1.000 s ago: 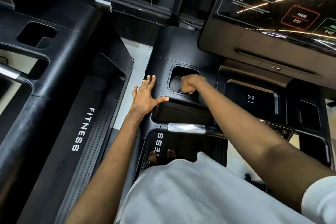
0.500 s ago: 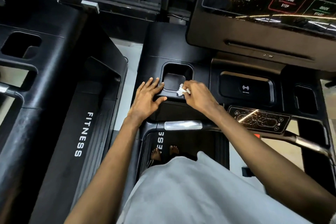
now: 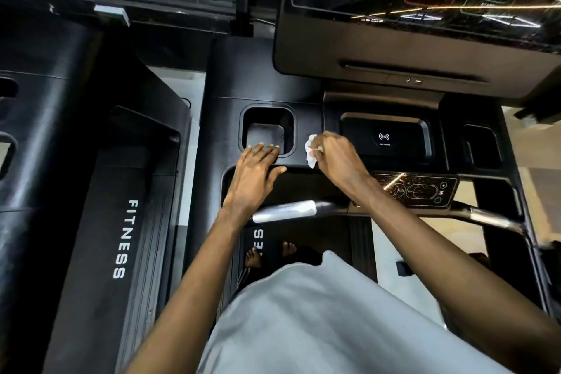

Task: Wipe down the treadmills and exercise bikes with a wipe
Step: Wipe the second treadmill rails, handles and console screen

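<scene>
Clenched around a crumpled white wipe (image 3: pixel 310 152), the grip of the right hand (image 3: pixel 338 159) has its fingers and thumb curled tight. The wad pokes out past the knuckles and touches the flat black strip of the treadmill console (image 3: pixel 258 73), between the cup holder (image 3: pixel 268 120) and the phone tray (image 3: pixel 384 136). Bunching it small probably lets it reach the narrow ledges and corners of this moulded surface. The left hand (image 3: pixel 253 176) holds nothing: its grip is released, with the fingers straight and flat on the console's near edge, the fingertips at the cup holder's rim and the thumb spread to the right. It seems to be there as a brace while the person leans in over the silver handlebar (image 3: pixel 285 210). The arm reaches across that bar, which keeps the wrist low and the wipe against the plastic. By my reading the wiping is at the strip beside the cup holder, with the button panel (image 3: pixel 416 191), the screen (image 3: pixel 425 9) and the second treadmill (image 3: pixel 121 237) on the left yet to be covered.
</scene>
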### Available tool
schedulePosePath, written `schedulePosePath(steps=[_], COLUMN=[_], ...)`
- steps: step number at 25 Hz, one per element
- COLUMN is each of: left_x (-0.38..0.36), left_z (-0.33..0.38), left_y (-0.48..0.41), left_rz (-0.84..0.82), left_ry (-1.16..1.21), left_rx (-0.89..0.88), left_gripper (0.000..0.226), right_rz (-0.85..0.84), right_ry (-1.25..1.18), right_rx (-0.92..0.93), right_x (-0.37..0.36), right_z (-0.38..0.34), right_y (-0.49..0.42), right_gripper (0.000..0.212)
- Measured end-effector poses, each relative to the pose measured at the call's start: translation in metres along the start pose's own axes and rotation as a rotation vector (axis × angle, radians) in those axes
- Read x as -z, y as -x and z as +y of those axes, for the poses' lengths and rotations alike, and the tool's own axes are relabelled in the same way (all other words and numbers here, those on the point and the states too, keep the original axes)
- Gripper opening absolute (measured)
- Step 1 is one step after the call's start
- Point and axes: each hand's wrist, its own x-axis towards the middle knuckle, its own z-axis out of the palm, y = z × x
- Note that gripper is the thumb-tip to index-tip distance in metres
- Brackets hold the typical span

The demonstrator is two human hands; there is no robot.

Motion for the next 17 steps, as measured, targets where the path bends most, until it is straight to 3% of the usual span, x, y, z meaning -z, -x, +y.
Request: schedulePosePath(steps=[4, 9, 11, 15, 17], left_x=[-0.005, -0.012, -0.015, -0.017, -0.02], left_z=[0.019, 0.035, 0.043, 0.055, 0.064], left_y=[-0.004, -0.009, -0.014, -0.014, -0.016], left_rz=[-0.032, -0.052, -0.058, -0.046, -0.048], left_ry=[-0.006, 0.068, 0.091, 0.181, 0.187], left_rx=[0.053, 0.068, 0.049, 0.102, 0.101], left_gripper=[0.064, 0.066, 0.066, 0.069, 0.073], right_rz=[0.079, -0.047, -0.037, -0.08, -0.08], right_ry=[-0.017, 0.069, 0.164, 0.232, 0.085], right_rx=[-0.113, 0.057, 0.012, 0.06, 0.061], right_x=[0.007, -0.01, -0.003, 0.004, 0.005], right_z=[0.019, 0.003, 0.014, 0.032, 0.041], right_y=[-0.035, -0.024, -0.036, -0.039, -0.035], right_gripper=[0.02, 0.025, 0.033, 0.009, 0.015])
